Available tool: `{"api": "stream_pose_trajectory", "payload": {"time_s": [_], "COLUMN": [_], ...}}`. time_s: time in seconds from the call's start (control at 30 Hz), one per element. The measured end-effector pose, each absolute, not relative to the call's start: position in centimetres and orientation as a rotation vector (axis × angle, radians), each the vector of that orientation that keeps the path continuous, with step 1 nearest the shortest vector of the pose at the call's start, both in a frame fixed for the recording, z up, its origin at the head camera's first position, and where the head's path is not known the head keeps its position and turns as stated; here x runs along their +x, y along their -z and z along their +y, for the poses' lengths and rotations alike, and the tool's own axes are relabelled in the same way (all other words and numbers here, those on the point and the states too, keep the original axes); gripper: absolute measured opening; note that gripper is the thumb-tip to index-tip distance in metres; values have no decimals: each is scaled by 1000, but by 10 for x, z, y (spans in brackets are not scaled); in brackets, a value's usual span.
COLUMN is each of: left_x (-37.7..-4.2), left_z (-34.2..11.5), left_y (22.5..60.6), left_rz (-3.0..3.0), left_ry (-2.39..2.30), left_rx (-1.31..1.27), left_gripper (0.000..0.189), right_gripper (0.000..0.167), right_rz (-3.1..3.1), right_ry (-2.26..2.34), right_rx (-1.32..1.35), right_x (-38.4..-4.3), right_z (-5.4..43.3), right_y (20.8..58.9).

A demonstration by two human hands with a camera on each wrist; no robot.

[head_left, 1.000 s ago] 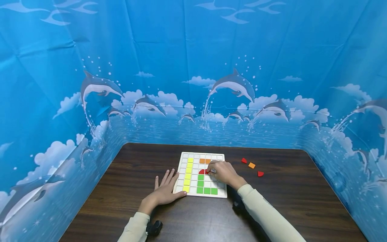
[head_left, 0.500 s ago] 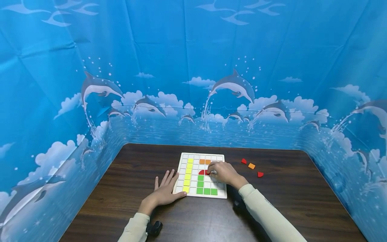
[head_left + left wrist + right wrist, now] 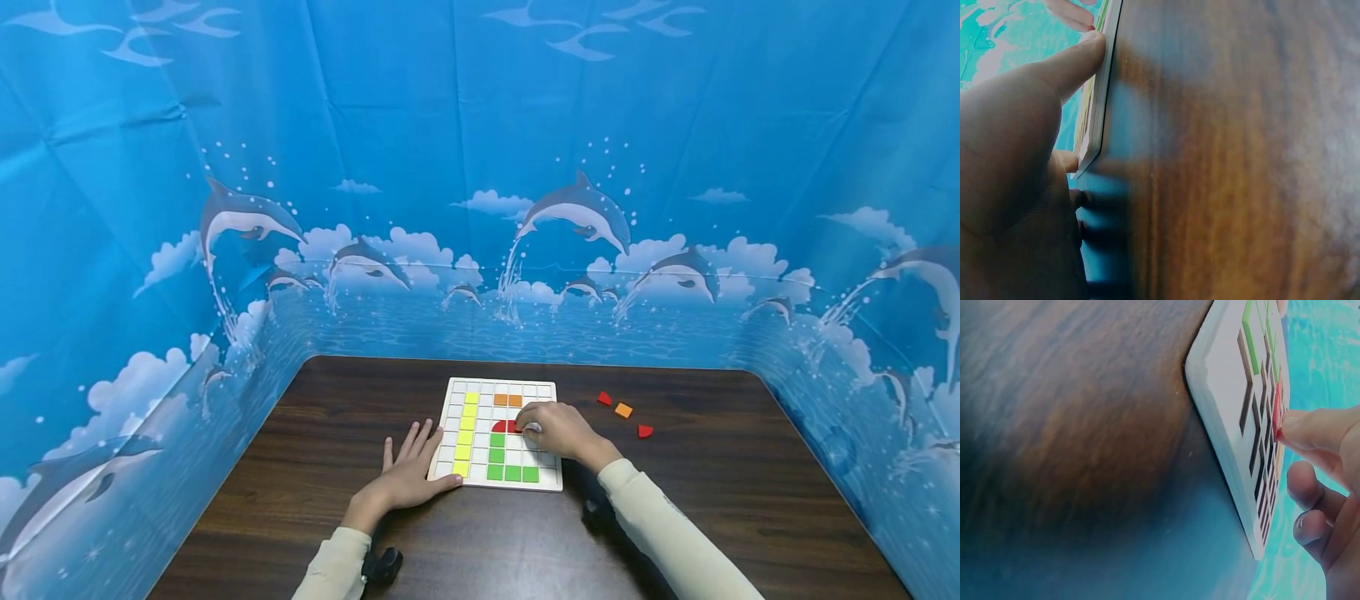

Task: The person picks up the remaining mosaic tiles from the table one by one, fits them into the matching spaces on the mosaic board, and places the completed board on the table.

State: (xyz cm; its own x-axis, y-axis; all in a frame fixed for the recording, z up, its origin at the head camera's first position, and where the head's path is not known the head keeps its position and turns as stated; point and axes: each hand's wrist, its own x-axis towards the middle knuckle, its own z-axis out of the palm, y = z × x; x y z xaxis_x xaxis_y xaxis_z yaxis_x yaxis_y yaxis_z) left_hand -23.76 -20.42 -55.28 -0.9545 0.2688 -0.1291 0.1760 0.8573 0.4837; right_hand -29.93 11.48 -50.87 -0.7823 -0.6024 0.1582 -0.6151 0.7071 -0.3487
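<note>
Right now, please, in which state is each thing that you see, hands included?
White square grid board: flat on the dark wooden table, partly filled
Yellow square tiles: set in one column
Green square tiles: set in an L
Orange square tiles: two set, one loose
Red rounded tiles: two showing on the board, two loose
Left hand: spread, thumb on the board's near edge
Right hand: fingers bent, touching a red tile; pinch unclear
</note>
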Motion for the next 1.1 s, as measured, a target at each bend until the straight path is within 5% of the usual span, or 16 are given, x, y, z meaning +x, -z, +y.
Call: {"api": "stream_pose_trajectory", "payload": {"time_s": [1.1], "left_x": [-231], "left_z": [-203], "left_y": [544], "left_rz": [2825], "left_ry": [-824], "left_rx": [405], "left_gripper": [110], "right_gripper": [10], "right_rz": [-2803], "right_ry": [-603], "right_rx": [791], "right_x": [-281], "right_z": [179], "right_y": [507]}}
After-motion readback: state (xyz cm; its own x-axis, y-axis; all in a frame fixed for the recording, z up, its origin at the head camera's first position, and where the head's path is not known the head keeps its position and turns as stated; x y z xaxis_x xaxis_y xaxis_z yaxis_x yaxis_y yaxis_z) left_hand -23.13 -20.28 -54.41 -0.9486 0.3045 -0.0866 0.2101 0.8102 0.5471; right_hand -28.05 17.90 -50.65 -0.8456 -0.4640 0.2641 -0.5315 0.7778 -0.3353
